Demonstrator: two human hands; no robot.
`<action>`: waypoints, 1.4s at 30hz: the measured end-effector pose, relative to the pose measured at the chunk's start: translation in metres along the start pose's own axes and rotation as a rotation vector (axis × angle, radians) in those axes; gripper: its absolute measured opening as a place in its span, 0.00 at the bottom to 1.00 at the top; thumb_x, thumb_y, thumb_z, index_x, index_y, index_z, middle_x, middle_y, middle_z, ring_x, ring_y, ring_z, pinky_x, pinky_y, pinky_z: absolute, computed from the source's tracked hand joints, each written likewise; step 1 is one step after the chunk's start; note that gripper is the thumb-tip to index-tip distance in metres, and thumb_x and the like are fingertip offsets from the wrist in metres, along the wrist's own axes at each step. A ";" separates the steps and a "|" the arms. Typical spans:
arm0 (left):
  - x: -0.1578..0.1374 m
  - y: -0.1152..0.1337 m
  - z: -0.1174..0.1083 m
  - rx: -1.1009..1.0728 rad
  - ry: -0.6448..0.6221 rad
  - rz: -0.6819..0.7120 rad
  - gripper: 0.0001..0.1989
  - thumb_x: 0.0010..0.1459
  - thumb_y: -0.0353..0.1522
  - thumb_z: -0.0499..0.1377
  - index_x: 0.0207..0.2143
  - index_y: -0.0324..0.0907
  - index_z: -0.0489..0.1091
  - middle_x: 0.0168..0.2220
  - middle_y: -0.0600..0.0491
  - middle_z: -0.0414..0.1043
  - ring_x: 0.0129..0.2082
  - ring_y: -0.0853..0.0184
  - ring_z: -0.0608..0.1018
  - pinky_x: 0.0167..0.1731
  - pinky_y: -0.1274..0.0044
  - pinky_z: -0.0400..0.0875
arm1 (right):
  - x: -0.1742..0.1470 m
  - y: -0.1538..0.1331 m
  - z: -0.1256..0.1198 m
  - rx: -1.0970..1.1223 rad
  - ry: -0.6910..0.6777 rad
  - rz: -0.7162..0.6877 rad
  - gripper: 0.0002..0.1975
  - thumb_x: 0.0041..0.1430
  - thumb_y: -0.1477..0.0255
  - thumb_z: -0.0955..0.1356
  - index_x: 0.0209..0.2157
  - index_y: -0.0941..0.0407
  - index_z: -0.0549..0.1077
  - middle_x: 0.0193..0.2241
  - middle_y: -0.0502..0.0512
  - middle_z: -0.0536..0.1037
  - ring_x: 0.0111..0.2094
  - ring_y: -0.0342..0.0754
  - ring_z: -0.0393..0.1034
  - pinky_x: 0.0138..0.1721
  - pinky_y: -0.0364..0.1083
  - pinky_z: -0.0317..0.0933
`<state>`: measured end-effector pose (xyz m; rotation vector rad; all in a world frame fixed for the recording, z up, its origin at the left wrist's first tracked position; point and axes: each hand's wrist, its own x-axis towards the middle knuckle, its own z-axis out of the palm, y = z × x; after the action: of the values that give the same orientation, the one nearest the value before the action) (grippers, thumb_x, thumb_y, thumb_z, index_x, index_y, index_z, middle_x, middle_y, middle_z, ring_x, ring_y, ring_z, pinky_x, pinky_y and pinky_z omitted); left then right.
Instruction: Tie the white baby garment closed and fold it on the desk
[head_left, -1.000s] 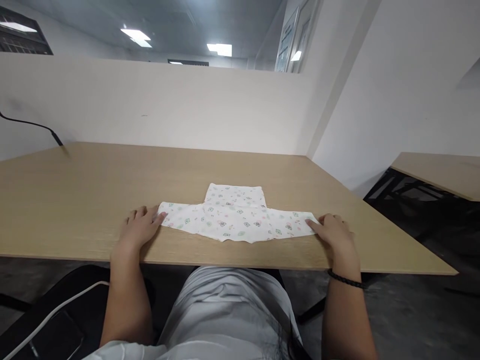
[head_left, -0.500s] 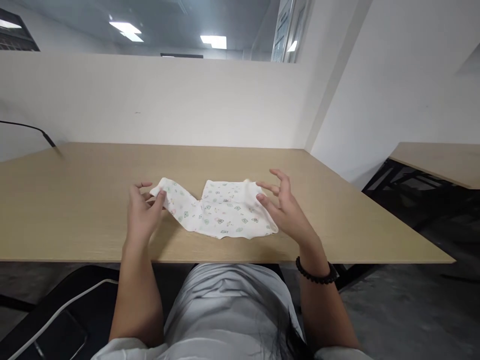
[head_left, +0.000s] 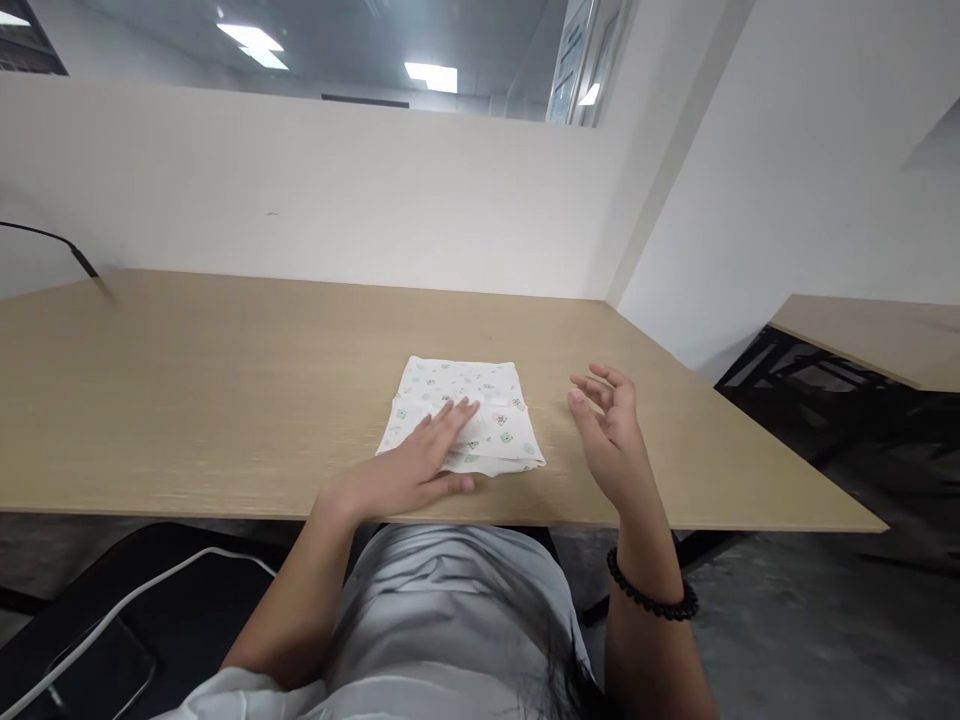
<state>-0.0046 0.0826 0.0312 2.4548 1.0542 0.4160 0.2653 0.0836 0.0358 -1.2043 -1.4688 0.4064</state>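
Observation:
A small white baby shirt with a scattered green and pink print lies folded into a rough square near the table's front edge. My left hand rests flat on its left and middle part, fingers stretched towards the far right, and covers some of the print. To the right of the shirt, my right hand hovers apart from it with fingers loosely curved and spread, holding nothing. A black bead bracelet circles the right wrist.
The light wooden table meets a white wall at the back. A thin black cable reaches the far left corner. A white cord crosses a black chair below. Another table stands at right.
My left hand has folded the shirt's left sleeve inward over the body, let go of it and moved right onto the cloth. My right hand has shifted right, away from the shirt.

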 end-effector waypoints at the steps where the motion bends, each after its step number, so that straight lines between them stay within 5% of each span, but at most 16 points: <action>1: -0.007 -0.004 -0.001 0.038 0.024 -0.040 0.42 0.65 0.51 0.49 0.71 0.52 0.27 0.73 0.50 0.28 0.71 0.54 0.39 0.67 0.59 0.45 | -0.001 0.000 0.000 -0.023 -0.006 0.005 0.27 0.64 0.53 0.64 0.58 0.50 0.58 0.55 0.64 0.70 0.60 0.55 0.64 0.57 0.58 0.61; 5: -0.027 -0.031 -0.005 0.170 0.107 -0.175 0.40 0.65 0.52 0.47 0.71 0.50 0.32 0.72 0.48 0.31 0.71 0.52 0.37 0.66 0.55 0.42 | -0.003 0.002 0.008 -0.183 -0.070 -0.032 0.21 0.63 0.56 0.65 0.53 0.52 0.65 0.53 0.63 0.74 0.56 0.58 0.66 0.55 0.59 0.60; 12: -0.028 -0.052 0.001 0.203 0.116 -0.269 0.31 0.66 0.49 0.47 0.66 0.44 0.59 0.68 0.46 0.54 0.68 0.55 0.58 0.65 0.62 0.54 | -0.007 0.018 0.062 -0.591 -0.466 -0.212 0.12 0.62 0.75 0.64 0.47 0.53 0.74 0.45 0.59 0.79 0.49 0.56 0.71 0.48 0.52 0.62; 18: -0.036 -0.058 -0.001 0.178 0.149 -0.233 0.28 0.66 0.47 0.47 0.62 0.46 0.66 0.66 0.50 0.60 0.66 0.56 0.62 0.64 0.64 0.58 | -0.010 0.014 0.085 -0.763 -0.490 -0.218 0.13 0.66 0.75 0.61 0.40 0.54 0.76 0.39 0.59 0.80 0.42 0.55 0.72 0.41 0.50 0.59; 25: -0.045 -0.063 -0.005 0.217 0.173 -0.154 0.23 0.64 0.47 0.51 0.53 0.45 0.72 0.64 0.49 0.63 0.66 0.55 0.62 0.64 0.63 0.56 | -0.022 0.006 0.070 -0.692 -0.529 -0.212 0.11 0.65 0.72 0.62 0.40 0.52 0.76 0.38 0.57 0.79 0.42 0.54 0.71 0.42 0.51 0.59; 31: -0.051 -0.067 0.000 0.164 0.077 -0.139 0.32 0.62 0.51 0.52 0.65 0.49 0.58 0.69 0.48 0.54 0.68 0.53 0.57 0.67 0.58 0.44 | -0.023 0.029 0.046 -0.536 -0.547 -0.233 0.20 0.65 0.58 0.65 0.54 0.52 0.72 0.56 0.63 0.71 0.59 0.58 0.63 0.57 0.57 0.57; 38: -0.069 -0.036 0.003 0.166 0.075 0.000 0.29 0.55 0.48 0.63 0.56 0.47 0.66 0.56 0.47 0.67 0.58 0.53 0.63 0.57 0.63 0.61 | -0.041 0.024 -0.015 -0.518 -0.887 -0.127 0.39 0.58 0.48 0.67 0.66 0.50 0.59 0.69 0.60 0.54 0.69 0.60 0.46 0.65 0.59 0.48; 42: -0.083 -0.029 0.008 0.256 0.078 0.000 0.29 0.56 0.39 0.63 0.60 0.52 0.63 0.59 0.49 0.65 0.59 0.51 0.62 0.57 0.60 0.57 | -0.050 0.020 -0.038 -0.513 -0.924 -0.135 0.40 0.58 0.56 0.71 0.68 0.44 0.53 0.70 0.54 0.51 0.70 0.57 0.42 0.66 0.57 0.48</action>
<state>-0.0741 0.0373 0.0012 2.6807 1.2054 0.4019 0.2997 0.0362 0.0045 -1.3705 -2.5508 0.5479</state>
